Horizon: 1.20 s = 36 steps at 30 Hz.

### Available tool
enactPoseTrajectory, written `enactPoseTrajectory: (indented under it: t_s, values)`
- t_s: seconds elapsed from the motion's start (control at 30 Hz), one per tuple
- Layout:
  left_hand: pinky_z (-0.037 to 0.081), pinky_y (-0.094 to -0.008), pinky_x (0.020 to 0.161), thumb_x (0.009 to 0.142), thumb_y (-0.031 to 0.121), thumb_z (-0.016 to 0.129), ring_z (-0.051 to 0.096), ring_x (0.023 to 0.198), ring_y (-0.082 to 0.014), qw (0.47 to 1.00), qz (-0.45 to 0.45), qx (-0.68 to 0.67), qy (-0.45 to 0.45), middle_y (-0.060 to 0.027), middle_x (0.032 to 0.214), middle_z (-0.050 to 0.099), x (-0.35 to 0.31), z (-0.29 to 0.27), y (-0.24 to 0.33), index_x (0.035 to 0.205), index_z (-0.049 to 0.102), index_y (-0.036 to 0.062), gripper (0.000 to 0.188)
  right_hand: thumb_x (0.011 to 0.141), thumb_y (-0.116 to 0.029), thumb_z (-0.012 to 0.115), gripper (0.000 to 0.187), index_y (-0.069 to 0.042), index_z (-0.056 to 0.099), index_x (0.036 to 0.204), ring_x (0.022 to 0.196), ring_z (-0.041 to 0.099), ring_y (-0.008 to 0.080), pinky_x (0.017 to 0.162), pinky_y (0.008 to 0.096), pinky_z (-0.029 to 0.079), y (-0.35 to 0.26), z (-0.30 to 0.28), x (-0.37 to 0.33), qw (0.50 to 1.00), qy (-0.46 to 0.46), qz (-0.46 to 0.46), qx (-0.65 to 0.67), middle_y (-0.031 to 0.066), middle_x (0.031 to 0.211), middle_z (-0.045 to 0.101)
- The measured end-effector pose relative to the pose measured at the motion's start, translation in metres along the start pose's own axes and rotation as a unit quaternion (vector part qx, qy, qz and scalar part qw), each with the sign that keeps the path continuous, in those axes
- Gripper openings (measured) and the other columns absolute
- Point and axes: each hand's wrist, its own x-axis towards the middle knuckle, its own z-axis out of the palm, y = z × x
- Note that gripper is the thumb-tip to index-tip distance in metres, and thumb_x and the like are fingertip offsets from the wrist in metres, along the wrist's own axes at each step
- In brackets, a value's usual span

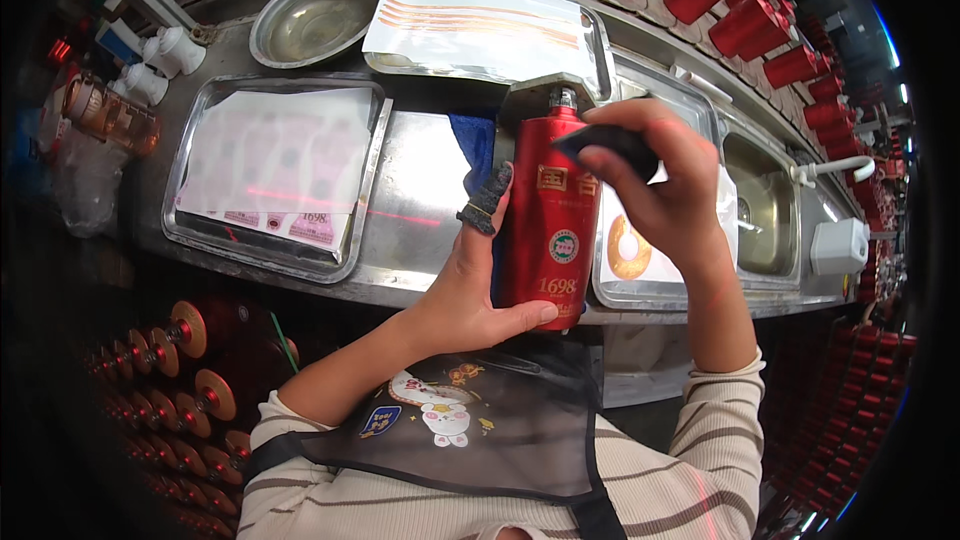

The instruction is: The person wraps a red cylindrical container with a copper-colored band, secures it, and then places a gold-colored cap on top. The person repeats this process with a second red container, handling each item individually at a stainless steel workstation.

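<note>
The bottle (532,240) is red and stands nearly upright in front of me, between my two hands, its clear neck pointing away from my body. My left hand (472,275) grips it from the left: the thumb presses low on its front, one finger runs up its side with a dark wrap (484,202) around it, and the other fingers are hidden behind. My right hand (680,170) is at its upper right, the fingers closed on a dark pad (622,148) whose tip reaches the shoulder; I can't tell whether it touches. Fingers and pad cover the right end of the gold lettering there. Behind the neck shows a metal piece, mostly hidden by the bottle.

A blue cloth (474,140) lies just left, its lower part lost behind hand and bottle. Beyond it, the left tray (270,255) holds pinkish sheets, blurred under a pale cover. The right tray (640,295) is partly hidden by my right hand and forearm; a gold ring shows on its sheet. Farther back are a bowl (315,22) and another tray with a striped sheet (480,28). The sink (768,180) is to the right. Toward the rim, more red bottles are cut off or sink into darkness.
</note>
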Motion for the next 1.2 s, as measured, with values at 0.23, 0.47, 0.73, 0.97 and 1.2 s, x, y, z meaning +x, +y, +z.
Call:
enactPoseTrajectory:
  t_s: [0.23,0.47,0.73,0.97,1.2]
  values:
    - [0.017,-0.0443,0.122,0.078,0.030,0.086,0.018,0.152,-0.0359,0.999,0.021,-0.012,0.020,-0.0245,0.164,0.008,-0.007,-0.001,-0.007,0.157,0.000,-0.0002,0.121,0.076,0.002,0.073,0.024,-0.006,0.064,0.096,0.077,0.061,0.0292,0.067,0.0364,0.050,0.004,0.004,-0.006,0.976,0.021,-0.141,-0.163,0.0092,0.083,0.062]
    - [0.015,-0.0448,0.123,0.095,0.022,0.065,0.020,0.151,-0.0339,0.991,0.026,-0.106,0.075,-0.0220,0.165,0.009,-0.032,-0.002,-0.003,0.158,0.002,-0.0008,0.092,0.073,-0.007,0.076,0.017,-0.006,0.072,0.090,0.069,0.058,0.0205,0.062,0.0337,0.053,-0.070,0.017,-0.113,0.979,-0.095,-0.179,-0.004,0.0041,0.069,0.051]
    - [0.030,-0.0392,0.117,0.103,0.027,0.056,0.030,0.146,-0.0261,0.989,0.000,-0.135,0.062,-0.0228,0.162,0.020,-0.027,0.026,0.004,0.157,-0.001,-0.0037,0.085,0.069,-0.002,0.082,0.031,-0.008,0.072,0.097,0.069,0.064,0.0256,0.067,0.0334,0.053,-0.062,0.027,-0.131,0.996,0.049,-0.055,-0.048,0.0065,0.081,0.069]
    - [0.040,-0.0382,0.111,0.093,0.009,0.069,0.043,0.138,-0.0263,0.982,-0.017,-0.130,0.133,-0.0244,0.157,0.030,-0.023,0.039,0.014,0.154,0.009,-0.0060,0.086,0.090,-0.007,0.074,0.022,0.001,0.060,0.106,0.079,0.063,0.0082,0.069,0.0230,0.052,-0.064,0.059,-0.147,0.870,0.265,0.347,0.232,0.0045,0.090,0.068]
    - [0.041,-0.0386,0.111,0.086,0.011,0.077,0.044,0.138,-0.0278,0.982,-0.021,-0.094,0.162,-0.0297,0.155,0.030,-0.021,0.046,0.014,0.151,0.014,-0.0057,0.092,0.090,-0.004,0.074,0.021,0.000,0.061,0.105,0.082,0.061,0.0060,0.072,0.0205,0.050,-0.068,0.048,-0.146,0.870,0.294,0.320,0.233,0.0030,0.092,0.066]
